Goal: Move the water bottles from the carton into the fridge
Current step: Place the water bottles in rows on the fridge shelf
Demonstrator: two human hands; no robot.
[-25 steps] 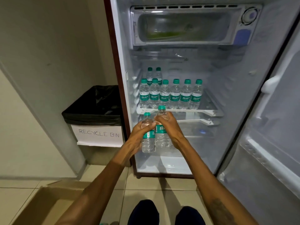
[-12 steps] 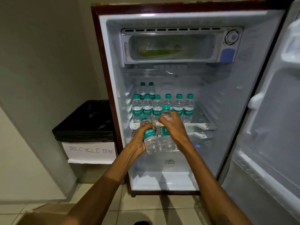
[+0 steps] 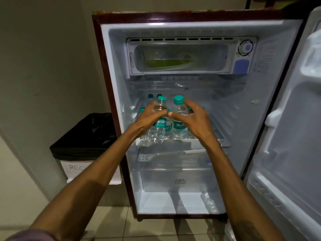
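Head view: left hand [image 3: 152, 117] and right hand [image 3: 197, 120] grip bottles [image 3: 178, 126] upright, perhaps touching.

A recycle bin [image 3: 81, 150] with a black liner [image 3: 90, 129] stands on the tiled floor [image 3: 121, 225] against a grey wall [image 3: 43, 58], its white label [image 3: 74, 168] seemingly reading "REC".

each hand [image 3: 152, 117] [image 3: 196, 119] grips a water bottle [image 3: 159, 126] [image 3: 178, 119] right at the fridge shelf [image 3: 224, 142], more bottles [image 3: 150, 96] behind

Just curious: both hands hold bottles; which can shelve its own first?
Right hand, probably: right bottle faces the shelf's free back space; left hand holds left bottle before the rear bottles.
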